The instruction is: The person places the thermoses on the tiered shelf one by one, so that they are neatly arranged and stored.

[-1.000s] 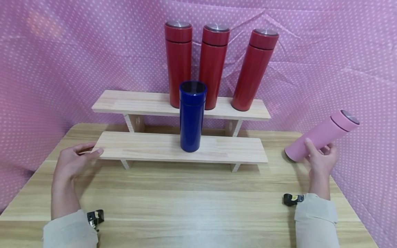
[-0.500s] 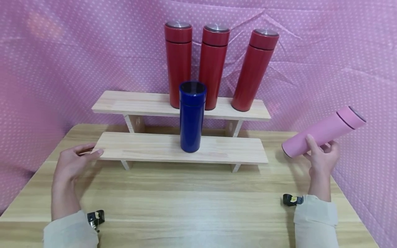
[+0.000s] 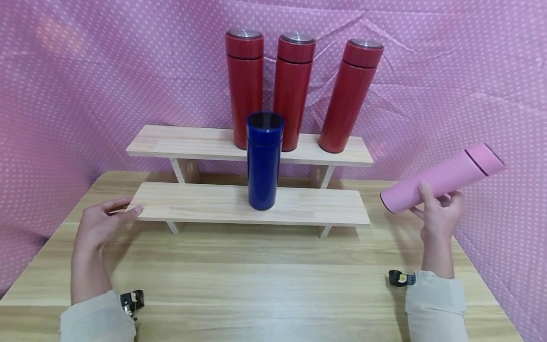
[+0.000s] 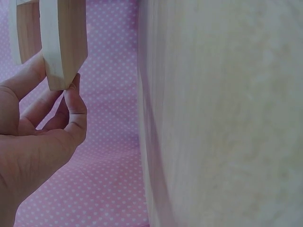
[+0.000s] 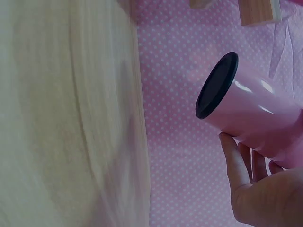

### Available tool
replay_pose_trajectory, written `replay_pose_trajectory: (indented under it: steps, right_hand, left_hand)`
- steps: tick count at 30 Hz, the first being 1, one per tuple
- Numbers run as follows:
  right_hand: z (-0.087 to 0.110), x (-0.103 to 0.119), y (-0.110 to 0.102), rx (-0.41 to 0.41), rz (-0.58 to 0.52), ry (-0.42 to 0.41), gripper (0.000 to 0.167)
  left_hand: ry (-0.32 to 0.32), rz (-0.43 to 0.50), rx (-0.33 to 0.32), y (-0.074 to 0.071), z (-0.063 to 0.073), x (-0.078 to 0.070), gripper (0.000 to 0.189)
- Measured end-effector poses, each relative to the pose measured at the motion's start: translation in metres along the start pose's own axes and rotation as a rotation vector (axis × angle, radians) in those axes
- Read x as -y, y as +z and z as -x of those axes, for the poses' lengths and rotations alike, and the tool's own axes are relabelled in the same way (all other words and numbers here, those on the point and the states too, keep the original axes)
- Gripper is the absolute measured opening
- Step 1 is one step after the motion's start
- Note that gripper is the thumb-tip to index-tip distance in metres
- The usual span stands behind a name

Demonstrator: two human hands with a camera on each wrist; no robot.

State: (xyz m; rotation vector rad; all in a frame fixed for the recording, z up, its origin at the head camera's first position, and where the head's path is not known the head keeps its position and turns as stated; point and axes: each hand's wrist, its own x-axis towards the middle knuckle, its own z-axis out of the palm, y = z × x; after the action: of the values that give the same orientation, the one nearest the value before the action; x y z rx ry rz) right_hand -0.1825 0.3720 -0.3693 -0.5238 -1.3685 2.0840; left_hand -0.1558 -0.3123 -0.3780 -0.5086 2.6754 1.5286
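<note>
My right hand (image 3: 440, 216) grips a pink thermos bottle (image 3: 446, 178), tilted with its lid end up to the right, above the table's right side. In the right wrist view the bottle's black base (image 5: 218, 86) faces the camera, with fingers beneath its side. At the left, my left hand (image 3: 100, 221) pinches the end of the lower wooden shelf (image 3: 196, 202) between thumb and fingers; the left wrist view shows the board's end (image 4: 61, 56) in that pinch. A blue thermos bottle (image 3: 263, 164) stands upright on this shelf, right of its middle.
Behind, a higher wooden shelf (image 3: 188, 140) bears three red thermos bottles: a left one (image 3: 245, 85), a middle one (image 3: 295, 85) and a right one (image 3: 351, 95). The wooden table (image 3: 256, 280) extends in front. Pink dotted cloth (image 3: 128, 61) hangs around the back and sides.
The pink thermos bottle has risen off the table, shifted slightly left at its base and tilted closer to level in my right hand. The left hand stays at the shelf's end.
</note>
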Motion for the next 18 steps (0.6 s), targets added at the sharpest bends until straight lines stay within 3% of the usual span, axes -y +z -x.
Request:
replay_pose_trajectory:
  steps: [18]
  right_hand:
    - [0.017,-0.001,0.022,0.127,-0.044,-0.025,0.053]
  left_hand:
    - [0.013,-0.016,-0.018,0.001,-0.001,0.001,0.083]
